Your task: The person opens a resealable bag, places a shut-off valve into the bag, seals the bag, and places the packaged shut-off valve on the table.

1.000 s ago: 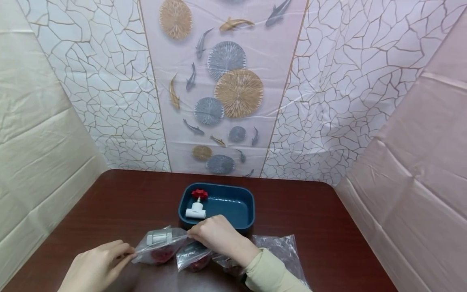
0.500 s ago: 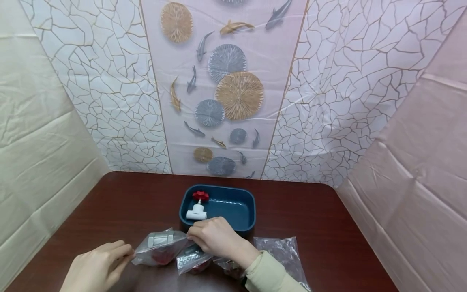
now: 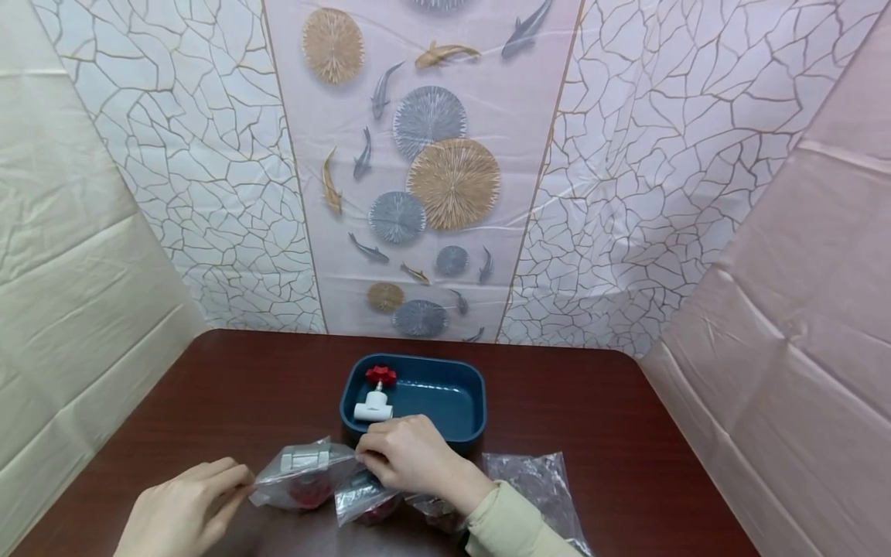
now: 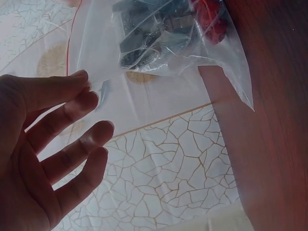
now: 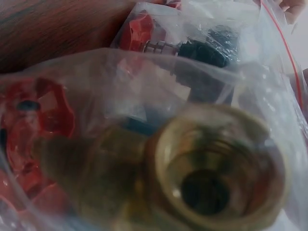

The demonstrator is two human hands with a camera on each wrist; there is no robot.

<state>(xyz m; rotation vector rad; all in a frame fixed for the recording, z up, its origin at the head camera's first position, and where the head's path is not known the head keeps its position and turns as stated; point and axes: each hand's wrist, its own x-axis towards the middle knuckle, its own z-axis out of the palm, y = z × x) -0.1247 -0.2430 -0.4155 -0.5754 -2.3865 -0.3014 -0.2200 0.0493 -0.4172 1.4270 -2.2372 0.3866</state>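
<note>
My left hand (image 3: 188, 503) pinches the left edge of a clear zip bag (image 3: 267, 495) between thumb and forefinger, its other fingers loosely bent in the left wrist view. At the bag's opposite corner, my right hand (image 3: 418, 456) pinches the plastic with its fingertips, partly hidden by the hand's back. Inside that bag lies a pale-bodied valve (image 3: 306, 458) with a red handwheel (image 4: 209, 21). Beneath the right forearm sits another bagged valve, brass (image 5: 207, 115), with a red handwheel (image 5: 53, 106), close to the right wrist camera.
A dark blue tray (image 3: 482, 402) stands behind the hands, holding a white tee-shaped valve (image 3: 373, 406) with a red handwheel. Another bagged valve (image 3: 369, 495) lies between the held bag and the brass one. A flat clear bag (image 3: 536, 487) rests on the brown table (image 3: 612, 464) at right.
</note>
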